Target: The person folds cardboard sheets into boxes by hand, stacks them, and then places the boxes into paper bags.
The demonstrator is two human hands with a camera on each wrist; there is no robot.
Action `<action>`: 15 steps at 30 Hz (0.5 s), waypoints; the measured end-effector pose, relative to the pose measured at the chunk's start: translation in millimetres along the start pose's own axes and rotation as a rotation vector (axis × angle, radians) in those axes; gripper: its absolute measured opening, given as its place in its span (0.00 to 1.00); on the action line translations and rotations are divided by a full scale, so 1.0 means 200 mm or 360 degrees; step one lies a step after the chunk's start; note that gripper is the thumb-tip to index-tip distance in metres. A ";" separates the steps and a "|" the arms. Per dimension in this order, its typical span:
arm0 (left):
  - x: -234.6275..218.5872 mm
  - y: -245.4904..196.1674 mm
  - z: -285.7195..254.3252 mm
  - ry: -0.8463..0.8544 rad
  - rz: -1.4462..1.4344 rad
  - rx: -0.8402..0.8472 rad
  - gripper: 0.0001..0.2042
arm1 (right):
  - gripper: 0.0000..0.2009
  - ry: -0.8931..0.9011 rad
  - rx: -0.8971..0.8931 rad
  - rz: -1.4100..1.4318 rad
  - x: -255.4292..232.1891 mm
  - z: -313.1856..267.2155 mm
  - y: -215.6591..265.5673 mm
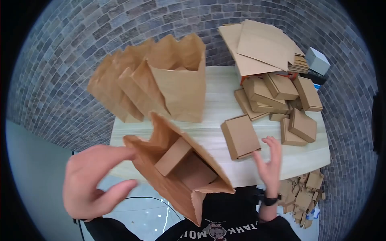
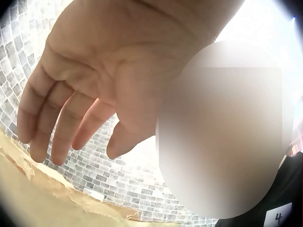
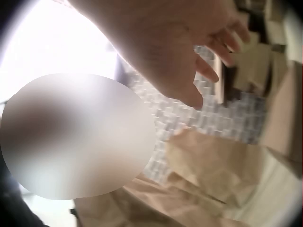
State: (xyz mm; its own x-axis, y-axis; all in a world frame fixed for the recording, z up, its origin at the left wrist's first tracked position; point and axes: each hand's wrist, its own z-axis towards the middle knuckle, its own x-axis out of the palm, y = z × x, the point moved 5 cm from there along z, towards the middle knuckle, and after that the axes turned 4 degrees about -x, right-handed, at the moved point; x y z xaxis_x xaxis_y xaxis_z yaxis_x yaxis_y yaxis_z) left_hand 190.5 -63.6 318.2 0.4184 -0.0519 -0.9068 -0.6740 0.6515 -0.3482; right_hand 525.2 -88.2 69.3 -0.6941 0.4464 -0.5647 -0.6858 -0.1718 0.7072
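Note:
A brown paper bag [image 1: 161,193] stands at the near edge of the table with its mouth facing up. Inside it lie a small cardboard box [image 1: 173,156] and a darker brown surface below. My left hand [image 1: 94,180] is beside the bag's left rim, fingertips right at the paper; in the left wrist view its fingers [image 2: 66,125] hang loosely over the torn-looking rim. On the right, my right hand [image 1: 270,166] has its fingers spread at the near corner of a flat closed cardboard box [image 1: 243,136]. Nothing shows in either palm.
Several upright paper bags [image 1: 181,92] stand at the back left. A pile of small cardboard boxes [image 1: 277,94] fills the back right, below stacked flat cardboard sheets [image 1: 265,44]. More cardboard boxes [image 1: 303,197] lie on the floor beyond the table's right edge. A brick-patterned wall [image 1: 217,20] curves behind.

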 end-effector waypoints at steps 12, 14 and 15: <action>-0.04 0.10 -0.35 -0.0327 -0.0291 -0.0006 0.12 | 0.42 0.0016 0.0181 -0.0392 0.31 -0.12 -0.15; -0.07 0.12 -0.38 -0.0376 -0.0277 -0.0042 0.11 | 0.41 -0.0010 0.0168 -0.0290 0.18 -0.14 -0.16; -0.09 0.13 -0.38 -0.0462 -0.0254 -0.0110 0.12 | 0.40 0.0015 0.0204 0.0049 0.10 -0.16 -0.20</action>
State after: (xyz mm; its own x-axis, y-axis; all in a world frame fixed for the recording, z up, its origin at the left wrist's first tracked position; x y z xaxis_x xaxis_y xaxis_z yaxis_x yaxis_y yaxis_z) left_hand 119.0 -103.0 307.1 0.6711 0.0750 -0.7376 -0.6215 0.5993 -0.5046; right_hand 531.2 -100.3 17.0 -0.7167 0.4343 -0.5456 -0.6311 -0.0711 0.7724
